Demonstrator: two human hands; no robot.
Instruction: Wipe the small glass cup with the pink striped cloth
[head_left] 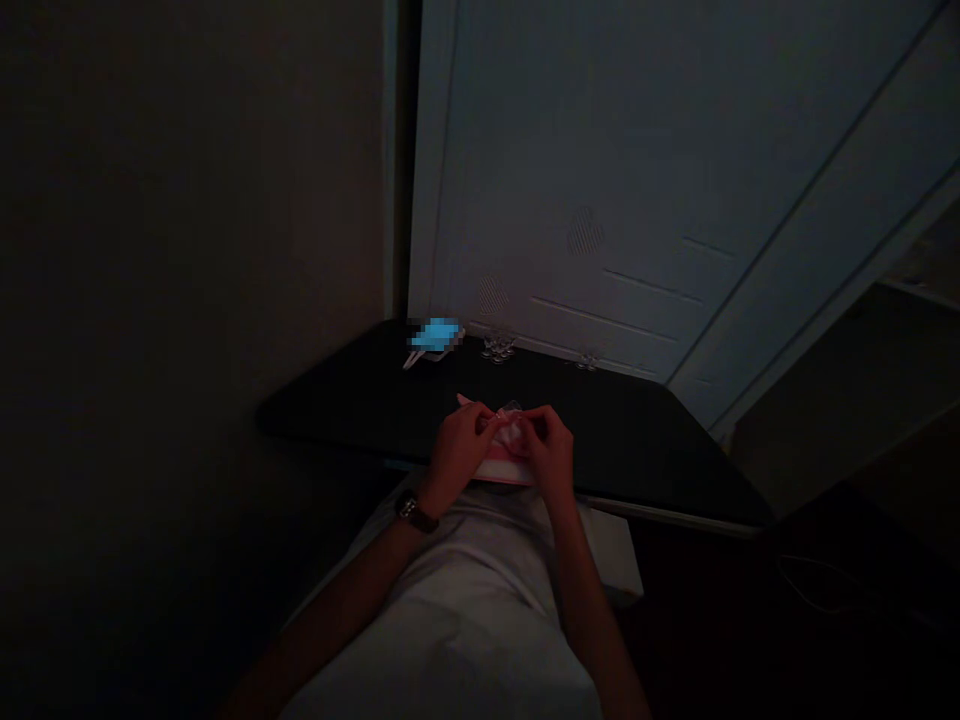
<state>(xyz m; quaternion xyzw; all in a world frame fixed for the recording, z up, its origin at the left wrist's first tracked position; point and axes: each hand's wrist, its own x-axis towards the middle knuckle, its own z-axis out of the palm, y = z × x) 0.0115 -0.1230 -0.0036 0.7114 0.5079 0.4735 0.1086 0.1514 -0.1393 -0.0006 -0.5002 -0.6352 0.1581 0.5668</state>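
Both hands meet near the front edge of a dark table (367,400). My left hand (461,445), with a dark watch (416,512) on its wrist, pinches one side of a small clear plastic bag (511,428). On the other side, the fingers of my right hand (551,450) are closed on the same bag. Its contents look whitish and pink, too dim to name. Directly beneath lies a flat pink and white item (506,472), partly covered by the hands.
A phone (435,335) with a lit, blurred screen and a white cable lies at the table's back left. Two clusters of small shiny pieces, one larger (498,347) and one smaller (587,361), sit along the back. Behind rises a pale panel (600,150). A white box-like object (616,555) is at lower right.
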